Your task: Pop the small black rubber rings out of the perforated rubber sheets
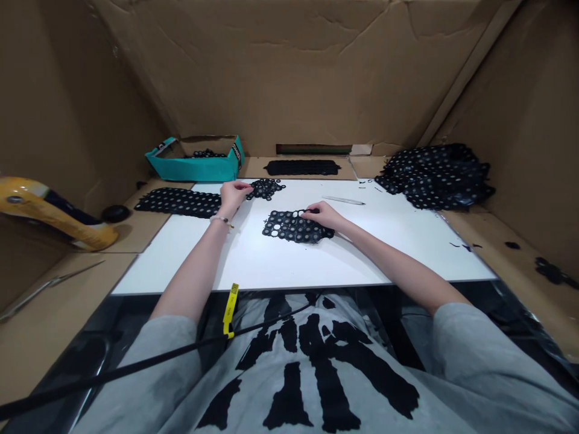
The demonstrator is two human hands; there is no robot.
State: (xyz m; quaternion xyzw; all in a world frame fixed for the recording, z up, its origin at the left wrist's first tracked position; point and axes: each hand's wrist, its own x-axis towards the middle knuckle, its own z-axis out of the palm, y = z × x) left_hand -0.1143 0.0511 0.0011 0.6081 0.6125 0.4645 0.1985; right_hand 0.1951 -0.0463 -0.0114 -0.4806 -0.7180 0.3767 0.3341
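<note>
A small black sheet with rows of round discs and a few open holes (pixel 296 228) lies on the white board. My right hand (pixel 323 216) rests over its upper edge, thumb and finger pinched on it. To the left, my left hand (pixel 233 198) has its fingertips pinched together beside a heap of small black rings (pixel 266 188). Whatever is between those fingertips is too small to make out. A longer black sheet with pale dots (pixel 178 202) lies left of my left hand, its right end near the wrist.
A teal open box (pixel 194 169) holds black pieces at the back left. Black strips (pixel 302 167) lie behind the white board (pixel 253 268). A white pen-like tool (pixel 344 200) lies right of centre. Dotted sheets (pixel 436 175) are heaped back right. Tweezers (pixel 54 281) and a yellow-black object (pixel 54 214) are left.
</note>
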